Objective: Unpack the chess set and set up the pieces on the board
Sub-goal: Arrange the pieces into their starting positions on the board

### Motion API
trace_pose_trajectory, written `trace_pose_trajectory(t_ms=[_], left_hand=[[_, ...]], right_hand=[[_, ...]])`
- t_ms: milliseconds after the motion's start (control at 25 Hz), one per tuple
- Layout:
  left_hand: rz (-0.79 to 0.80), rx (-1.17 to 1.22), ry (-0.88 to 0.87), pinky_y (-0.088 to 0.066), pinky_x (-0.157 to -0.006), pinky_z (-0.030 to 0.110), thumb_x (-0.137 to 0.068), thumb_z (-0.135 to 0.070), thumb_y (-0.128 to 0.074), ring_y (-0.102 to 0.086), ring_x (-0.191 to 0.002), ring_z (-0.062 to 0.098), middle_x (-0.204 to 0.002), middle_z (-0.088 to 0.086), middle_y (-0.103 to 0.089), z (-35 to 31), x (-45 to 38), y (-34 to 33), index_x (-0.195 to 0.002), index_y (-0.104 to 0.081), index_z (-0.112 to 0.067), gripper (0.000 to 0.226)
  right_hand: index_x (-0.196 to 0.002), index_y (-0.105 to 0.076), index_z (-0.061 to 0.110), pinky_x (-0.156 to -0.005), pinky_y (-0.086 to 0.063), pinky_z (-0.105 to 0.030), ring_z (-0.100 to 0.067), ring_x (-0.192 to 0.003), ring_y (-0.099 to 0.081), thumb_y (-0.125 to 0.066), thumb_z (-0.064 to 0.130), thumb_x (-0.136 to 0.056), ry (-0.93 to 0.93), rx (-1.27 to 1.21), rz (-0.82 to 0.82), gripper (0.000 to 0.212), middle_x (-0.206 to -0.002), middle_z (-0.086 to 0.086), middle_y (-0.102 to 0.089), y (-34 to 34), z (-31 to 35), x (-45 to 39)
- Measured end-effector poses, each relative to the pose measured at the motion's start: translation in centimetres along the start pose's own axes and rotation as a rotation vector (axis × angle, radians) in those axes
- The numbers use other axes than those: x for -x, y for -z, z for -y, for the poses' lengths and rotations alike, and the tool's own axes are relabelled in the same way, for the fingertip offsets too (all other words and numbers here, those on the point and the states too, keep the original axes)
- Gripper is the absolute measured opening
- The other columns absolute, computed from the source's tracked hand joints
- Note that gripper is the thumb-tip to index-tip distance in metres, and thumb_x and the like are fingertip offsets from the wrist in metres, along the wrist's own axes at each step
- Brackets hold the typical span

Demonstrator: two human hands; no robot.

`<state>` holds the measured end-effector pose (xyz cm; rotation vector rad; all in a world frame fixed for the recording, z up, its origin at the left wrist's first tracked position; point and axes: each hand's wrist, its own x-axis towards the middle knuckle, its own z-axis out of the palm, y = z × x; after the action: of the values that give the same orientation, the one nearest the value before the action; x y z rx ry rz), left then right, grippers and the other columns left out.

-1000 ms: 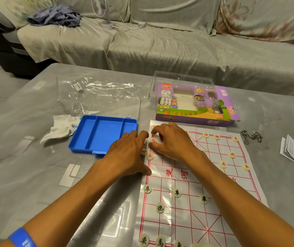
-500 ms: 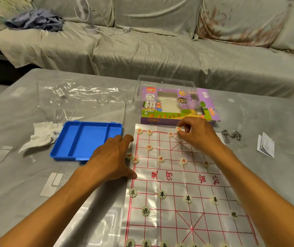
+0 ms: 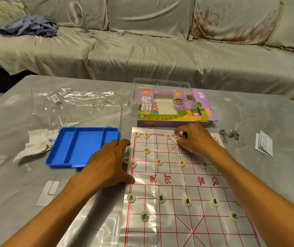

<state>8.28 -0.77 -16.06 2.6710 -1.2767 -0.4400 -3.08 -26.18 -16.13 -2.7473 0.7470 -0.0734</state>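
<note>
On the board's (image 3: 178,184) far rank, right hand (image 3: 194,138) is pinching a red piece (image 3: 177,138) into place; left hand (image 3: 110,163), fingers relaxed, is pinning the board's left edge flat.

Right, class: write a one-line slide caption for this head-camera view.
Setting up xiangqi: the right hand places a red piece on the board's far row while the left hand rests at its edge.

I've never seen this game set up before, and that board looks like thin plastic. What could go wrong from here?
1. The board sheet is creased and light; the left hand resting at its edge could shift it and slide placed pieces off their points.
2. The right hand works over the far row, so its wrist might knock the red piece below.
3. Two loose pieces beside the left hand could get nudged away.
</note>
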Motion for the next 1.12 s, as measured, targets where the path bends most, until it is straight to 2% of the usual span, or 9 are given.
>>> trace_pose_trajectory(t_ms=[200, 320, 400, 480, 640, 840, 960, 1120], left_hand=[[0.005, 0.005, 0.017, -0.046, -0.094, 0.031, -0.060, -0.066, -0.076, -0.047, -0.119, 0.015, -0.136, -0.006, -0.040, -0.1, 0.1, 0.1, -0.140, -0.019, -0.034, 0.103], [0.001, -0.006, 0.025, -0.044, -0.095, 0.031, -0.062, -0.065, -0.076, -0.045, -0.121, 0.015, -0.138, -0.005, -0.039, -0.2, 0.2, 0.2, -0.141, -0.020, -0.030, 0.103], [-0.010, -0.021, 0.033, -0.043, -0.095, 0.030, -0.062, -0.065, -0.075, -0.043, -0.121, 0.015, -0.137, -0.004, -0.039, -0.3, 0.3, 0.1, -0.142, -0.020, -0.028, 0.103], [-0.009, -0.042, 0.045, -0.043, -0.094, 0.030, -0.062, -0.066, -0.074, -0.043, -0.120, 0.015, -0.136, -0.003, -0.039, -0.4, 0.3, 0.2, -0.142, -0.021, -0.026, 0.104], [-0.007, -0.087, 0.064, -0.044, -0.093, 0.031, -0.062, -0.068, -0.073, -0.044, -0.118, 0.017, -0.132, -0.002, -0.041, -0.6, 0.4, 0.1, -0.142, -0.022, -0.023, 0.105], [-0.010, -0.074, 0.057, -0.044, -0.090, 0.030, -0.063, -0.067, -0.074, -0.045, -0.113, 0.016, -0.124, -0.002, -0.043, -0.6, 0.4, 0.2, -0.137, -0.028, -0.023, 0.098], [0.001, -0.078, 0.048, -0.045, -0.090, 0.031, -0.062, -0.067, -0.074, -0.045, -0.114, 0.017, -0.126, -0.002, -0.042, -0.6, 0.4, 0.3, -0.139, -0.025, -0.023, 0.101], [0.000, -0.082, 0.050, -0.044, -0.086, 0.029, -0.062, -0.068, -0.073, -0.045, -0.111, 0.016, -0.124, -0.003, -0.043, -0.6, 0.4, 0.3, -0.136, -0.028, -0.024, 0.097]], right_hand=[[-0.112, -0.068, 0.022, -0.079, -0.053, -0.030, -0.012, -0.088, -0.058, -0.071, 0.031, -0.083, -0.062, -0.028, -0.037, 0.030, -0.104, 0.002, -0.068, -0.1, 0.0, -0.2], [-0.109, -0.068, 0.022, -0.066, -0.044, -0.024, -0.008, -0.074, -0.054, -0.070, 0.031, -0.083, -0.044, -0.115, -0.141, 0.027, -0.080, 0.010, -0.059, 0.1, 1.8, 0.3], [-0.107, -0.068, 0.023, -0.066, -0.041, -0.022, -0.006, -0.071, -0.050, -0.069, 0.032, -0.085, 0.037, -0.147, -0.124, 0.025, -0.075, 0.013, -0.053, -0.3, 4.5, 0.8], [-0.111, -0.066, 0.025, -0.071, -0.042, -0.023, -0.006, -0.083, -0.049, -0.067, 0.035, -0.086, 0.154, -0.122, -0.046, 0.027, -0.083, 0.011, -0.056, -1.2, 7.7, 1.4], [-0.127, -0.058, 0.030, -0.088, -0.044, -0.031, -0.018, -0.112, -0.050, -0.062, 0.040, -0.088, 0.255, -0.042, 0.071, 0.040, -0.120, 0.001, -0.060, -4.0, 12.1, 1.3], [-0.121, -0.063, 0.027, -0.085, -0.050, -0.032, -0.018, -0.099, -0.056, -0.062, 0.036, -0.089, 0.246, -0.065, 0.114, 0.034, -0.111, -0.002, -0.065, -5.0, 13.0, 0.4], [-0.126, -0.060, 0.028, -0.083, -0.044, -0.029, -0.018, -0.105, -0.052, -0.059, 0.039, -0.091, 0.267, -0.081, 0.093, 0.037, -0.116, -0.002, -0.063, -4.9, 12.6, 0.8], [-0.119, -0.066, 0.028, -0.074, -0.036, -0.024, -0.011, -0.093, -0.044, -0.058, 0.043, -0.090, 0.280, -0.063, 0.061, 0.033, -0.108, -0.001, -0.064, -5.1, 12.3, 0.6]])
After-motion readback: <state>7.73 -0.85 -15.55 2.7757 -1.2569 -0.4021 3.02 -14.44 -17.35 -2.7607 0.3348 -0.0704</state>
